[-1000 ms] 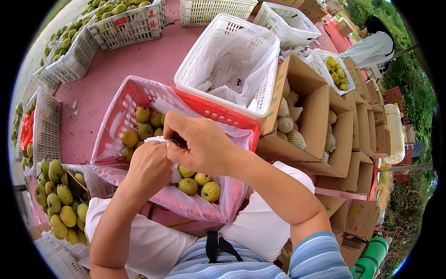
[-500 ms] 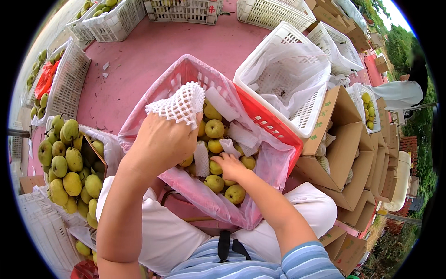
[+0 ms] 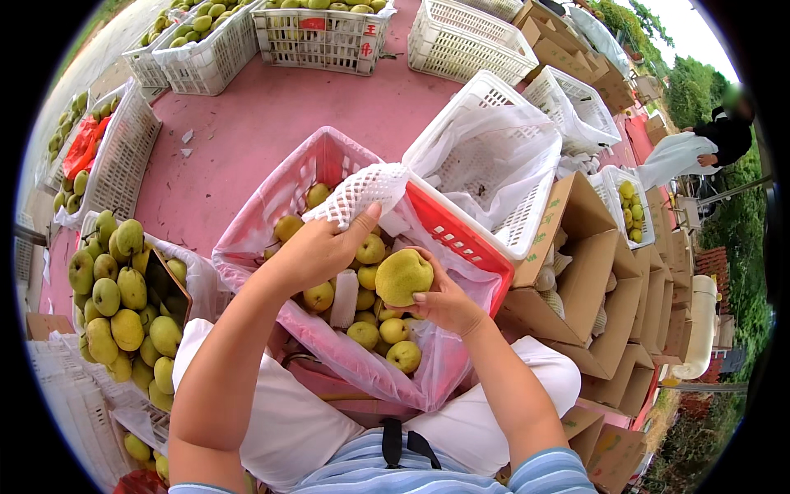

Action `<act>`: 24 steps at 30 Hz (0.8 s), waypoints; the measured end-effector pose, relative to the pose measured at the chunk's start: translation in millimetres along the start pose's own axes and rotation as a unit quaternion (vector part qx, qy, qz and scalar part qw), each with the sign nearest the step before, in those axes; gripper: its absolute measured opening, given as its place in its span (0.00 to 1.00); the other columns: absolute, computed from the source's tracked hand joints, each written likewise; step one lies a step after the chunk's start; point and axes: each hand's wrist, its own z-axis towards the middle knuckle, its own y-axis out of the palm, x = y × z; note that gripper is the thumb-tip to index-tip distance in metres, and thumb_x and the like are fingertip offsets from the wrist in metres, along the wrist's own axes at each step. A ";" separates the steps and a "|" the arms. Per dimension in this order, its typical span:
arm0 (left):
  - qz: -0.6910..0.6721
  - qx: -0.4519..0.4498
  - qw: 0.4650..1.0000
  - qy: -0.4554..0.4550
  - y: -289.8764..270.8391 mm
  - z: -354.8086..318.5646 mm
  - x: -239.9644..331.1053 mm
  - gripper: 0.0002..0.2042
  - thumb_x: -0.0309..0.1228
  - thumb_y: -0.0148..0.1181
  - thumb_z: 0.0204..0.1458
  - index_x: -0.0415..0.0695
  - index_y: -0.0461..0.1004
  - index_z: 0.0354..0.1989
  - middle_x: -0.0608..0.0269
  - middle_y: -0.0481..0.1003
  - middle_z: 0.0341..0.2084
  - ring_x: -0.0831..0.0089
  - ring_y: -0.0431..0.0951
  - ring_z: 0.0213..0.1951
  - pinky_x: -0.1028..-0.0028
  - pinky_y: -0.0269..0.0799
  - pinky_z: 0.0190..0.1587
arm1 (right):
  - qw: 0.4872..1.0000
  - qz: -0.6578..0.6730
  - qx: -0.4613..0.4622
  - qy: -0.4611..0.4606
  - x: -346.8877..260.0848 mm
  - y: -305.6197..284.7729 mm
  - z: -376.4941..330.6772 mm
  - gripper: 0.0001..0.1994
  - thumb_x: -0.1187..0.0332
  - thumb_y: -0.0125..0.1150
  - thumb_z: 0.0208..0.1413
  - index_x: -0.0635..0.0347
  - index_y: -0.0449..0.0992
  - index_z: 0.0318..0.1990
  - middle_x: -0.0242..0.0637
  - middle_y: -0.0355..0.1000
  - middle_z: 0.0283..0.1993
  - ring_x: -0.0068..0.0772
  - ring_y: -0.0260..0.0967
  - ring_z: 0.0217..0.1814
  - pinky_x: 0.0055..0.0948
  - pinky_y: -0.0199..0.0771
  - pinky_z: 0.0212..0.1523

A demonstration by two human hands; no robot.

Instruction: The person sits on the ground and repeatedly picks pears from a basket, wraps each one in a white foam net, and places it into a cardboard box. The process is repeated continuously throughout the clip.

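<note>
My left hand [image 3: 333,251] is closed on a white foam net sleeve [image 3: 362,193], which drapes over the fingers above the red crate. In my right hand [image 3: 444,300] sits a large yellow-green pear [image 3: 403,277], gripped from its right side and lifted above the other fruit. Beneath both hands, the red crate [image 3: 465,224], lined with thin clear plastic, holds several more pears [image 3: 363,333]. Among those pears lies a rolled white foam sleeve [image 3: 345,298]. The pear and the sleeve in my left hand are apart.
A white crate [image 3: 527,222] with a plastic liner adjoins the red crate's far right. Open cardboard boxes [image 3: 576,309] line the right. Heaped pears [image 3: 115,288] stand at my left, with filled white crates [image 3: 206,74] farther back. Another person [image 3: 699,148] stands at far right.
My right hand has risen out of the red crate with a pear in it. My left hand has moved right with the foam net sleeve. The view has shifted slightly.
</note>
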 end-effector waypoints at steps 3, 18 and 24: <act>-0.132 -0.070 0.989 -0.012 21.7 -6.0 6.0 0.29 0.54 0.45 0.62 0.39 0.67 0.58 0.60 0.72 0.50 0.72 0.69 0.50 0.72 0.64 0.55 | 0.983 0.168 -0.058 -0.037 -16.3 15.8 -13.5 0.31 0.55 0.54 0.60 0.52 0.53 0.67 0.46 0.62 0.62 0.50 0.65 0.61 0.44 0.70 0.59; 0.111 0.074 0.942 0.309 56.5 -38.5 25.4 0.39 0.34 0.78 0.31 0.42 0.68 0.56 0.56 0.74 0.47 0.62 0.75 0.48 0.67 0.71 0.52 | 0.913 -0.336 0.184 -0.142 -25.0 66.5 -33.8 0.38 0.35 0.37 0.61 0.61 0.49 0.64 0.47 0.56 0.61 0.40 0.59 0.63 0.34 0.53 0.66; -0.241 -0.141 0.952 0.125 50.2 -39.7 21.4 0.35 0.35 0.74 0.38 0.37 0.65 0.56 0.58 0.74 0.45 0.71 0.76 0.46 0.69 0.73 0.49 | 0.958 -0.160 0.189 -0.143 -57.9 12.8 -59.9 0.29 0.46 0.30 0.68 0.62 0.68 0.55 0.37 0.68 0.50 0.26 0.65 0.52 0.28 0.67 0.54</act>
